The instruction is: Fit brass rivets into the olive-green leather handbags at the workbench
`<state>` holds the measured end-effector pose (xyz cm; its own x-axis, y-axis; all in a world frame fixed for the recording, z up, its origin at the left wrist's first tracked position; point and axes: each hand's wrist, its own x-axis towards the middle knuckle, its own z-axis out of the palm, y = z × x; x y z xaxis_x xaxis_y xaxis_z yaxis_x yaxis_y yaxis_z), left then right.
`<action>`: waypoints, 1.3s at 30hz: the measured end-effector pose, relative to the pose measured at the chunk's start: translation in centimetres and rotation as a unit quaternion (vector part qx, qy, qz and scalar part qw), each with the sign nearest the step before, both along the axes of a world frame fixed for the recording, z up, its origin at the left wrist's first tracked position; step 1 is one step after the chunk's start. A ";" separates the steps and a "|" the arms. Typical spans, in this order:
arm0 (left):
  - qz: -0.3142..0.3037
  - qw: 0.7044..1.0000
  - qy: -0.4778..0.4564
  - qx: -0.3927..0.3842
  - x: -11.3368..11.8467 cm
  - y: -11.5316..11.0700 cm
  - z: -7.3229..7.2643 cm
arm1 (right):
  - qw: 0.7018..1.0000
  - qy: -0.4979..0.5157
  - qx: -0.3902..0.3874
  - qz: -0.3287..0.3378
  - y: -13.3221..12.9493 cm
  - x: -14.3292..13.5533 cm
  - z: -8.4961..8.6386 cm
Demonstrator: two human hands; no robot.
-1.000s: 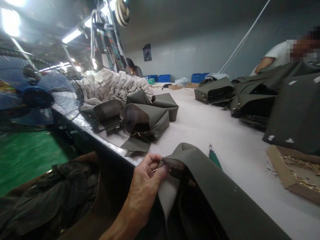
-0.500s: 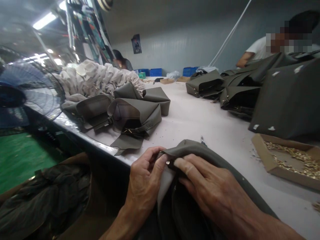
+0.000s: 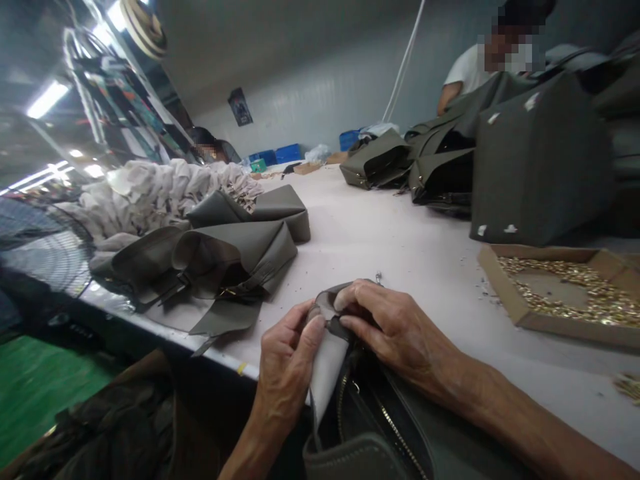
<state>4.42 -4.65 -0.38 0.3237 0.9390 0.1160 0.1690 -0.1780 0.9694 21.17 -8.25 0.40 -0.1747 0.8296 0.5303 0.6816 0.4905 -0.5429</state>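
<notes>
A dark olive bag (image 3: 450,407) lies at the table's near edge, its mouth facing me and a brass zipper (image 3: 397,430) showing inside. My left hand (image 3: 287,367) pinches the edge of the bag's opening between thumb and fingers. Close beside it, my right hand (image 3: 387,320) grips the same rim, thumb below and fingers curled over the top. A pale inner panel (image 3: 327,373) hangs below the left thumb. Whatever small piece may lie between the fingertips is hidden. A small metal clip (image 3: 379,275) stands up just behind the right hand.
A cardboard tray (image 3: 505,293) of small gold fittings sits at right, below a pile of olive bags (image 3: 530,160). More bags (image 3: 240,247) lie at left near beige cloth (image 3: 165,193) and a fan (image 3: 45,240). A filled box (image 3: 115,427) stands lower left. Two people work farther back.
My right hand has shifted up and its fingers now fold over the rim. The bag's mouth has opened toward me, showing the zipper. The whole view has turned slightly.
</notes>
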 end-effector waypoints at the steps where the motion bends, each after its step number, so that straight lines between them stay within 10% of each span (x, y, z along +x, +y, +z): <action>1: -0.014 0.999 -0.010 -0.031 0.2 0.0 0.0 | 1.000 0.015 -0.008 -0.003 0.1 0.2 -0.1; 8: -0.031 0.986 -0.057 -0.151 0.5 -0.5 0.7 | 0.947 0.259 -0.183 0.053 -0.2 1.0 1.4; 12: 0.025 0.985 -0.057 -0.161 0.5 -0.7 0.7 | 0.915 0.376 -0.135 -0.063 0.6 5.1 0.9; 20: 0.035 0.971 -0.115 -0.207 1.2 -0.9 0.6 | 0.964 -0.003 -0.204 -0.168 2.6 8.4 -5.0; 30: 0.026 0.981 -0.104 -0.164 0.8 -1.3 0.6 | 0.977 -0.144 -0.149 -0.048 3.5 7.1 -4.9; 39: 0.034 0.969 -0.159 -0.186 1.0 -1.5 0.1 | 0.980 -0.065 -0.188 0.015 2.2 6.9 -3.7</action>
<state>5.42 -6.19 -0.25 0.2632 0.9528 -0.1516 -0.1490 0.1954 0.9693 28.11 -6.04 -3.26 -0.2471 0.9557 0.1599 0.7458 0.2929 -0.5984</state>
